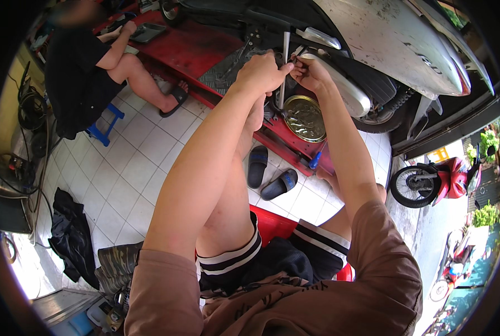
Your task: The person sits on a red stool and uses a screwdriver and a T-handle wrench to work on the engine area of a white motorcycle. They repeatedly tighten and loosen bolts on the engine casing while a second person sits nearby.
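The left hand (259, 74) curls beside the right hand's (308, 74) bent fingers at the scooter (373, 33), grips unclear; work looks unfinished, screwdriver (315, 161) lying near.

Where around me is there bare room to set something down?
The white tiled floor between the blue plastic stool and crumpled black cloth looks bare, as does the stained red platform right of the shallow grey tray. Below your right hand it's crowded: round gold metal tray, dark metal tools, blue-handled tool.
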### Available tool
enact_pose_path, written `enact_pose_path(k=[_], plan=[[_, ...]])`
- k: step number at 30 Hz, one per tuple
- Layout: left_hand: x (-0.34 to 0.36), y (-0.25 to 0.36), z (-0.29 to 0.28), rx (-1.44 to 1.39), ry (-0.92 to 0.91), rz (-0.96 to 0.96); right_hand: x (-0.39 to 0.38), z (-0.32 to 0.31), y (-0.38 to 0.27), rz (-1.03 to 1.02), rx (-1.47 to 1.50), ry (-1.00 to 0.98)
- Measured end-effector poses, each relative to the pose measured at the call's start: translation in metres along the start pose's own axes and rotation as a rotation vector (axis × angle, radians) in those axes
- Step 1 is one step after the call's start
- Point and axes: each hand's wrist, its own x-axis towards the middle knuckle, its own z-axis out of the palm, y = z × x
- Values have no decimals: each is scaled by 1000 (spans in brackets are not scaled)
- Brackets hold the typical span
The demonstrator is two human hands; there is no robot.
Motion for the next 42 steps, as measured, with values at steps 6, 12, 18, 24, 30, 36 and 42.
enact_pose_path(k=[6,12,18,24,30,36,42], plan=[[1,5,12,26,-88,394,8,-14,-1,-51,-67,-29],[5,-2,15,-38,-135,540,10,-23,9,7,-81,32],[12,-22,26,90,-32,483,12,-11,3,-24,1,7],[9,-11,31,165,2,380,10,-4,-2,-36,22,26],[9,-4,35,176,-27,374,4,-4,4,82,33,-38],[-41,7,34,366,-254,587,-47,-15,34,173,-543,-5],[-76,30,67,90,-676,666,-113,-81,54,346,-467,-18]])
